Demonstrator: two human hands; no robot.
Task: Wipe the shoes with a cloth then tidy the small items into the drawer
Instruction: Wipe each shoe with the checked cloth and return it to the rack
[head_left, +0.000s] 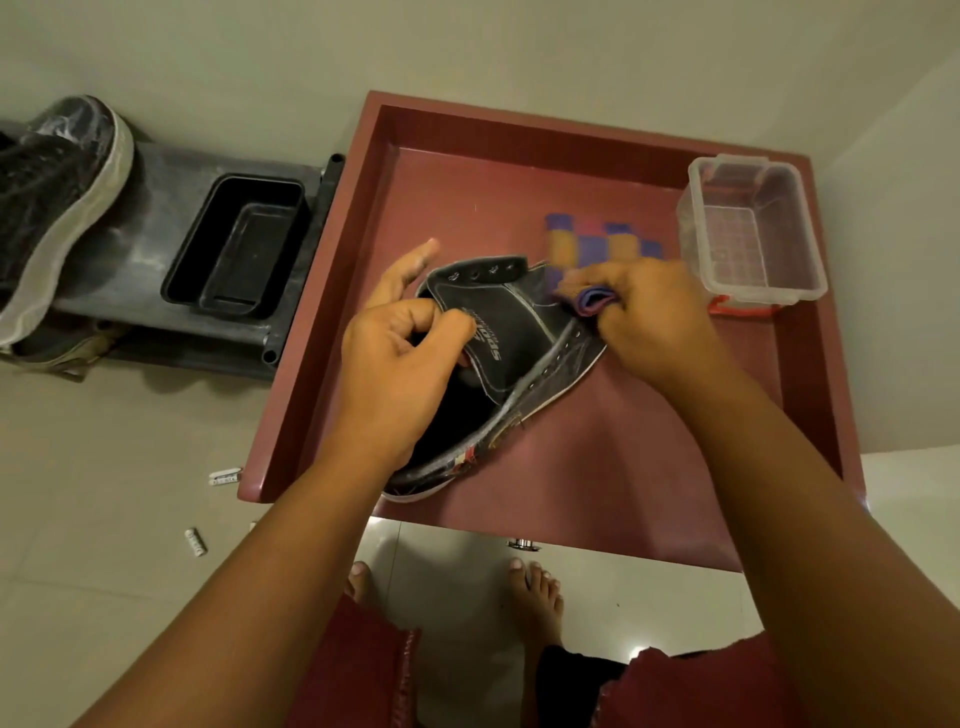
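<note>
The job looks only partly done; the left hand (400, 358) pinches the tongue of the dark shoe (498, 374) lying in the red drawer (649, 467); the right hand (654, 317) rubs it with a bunched cloth (587, 300); small batteries (196, 542) wait on the floor (104, 467).

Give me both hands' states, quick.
Left hand: grips the tongue of the black shoe.
Right hand: pinches the cloth against the shoe.
</note>
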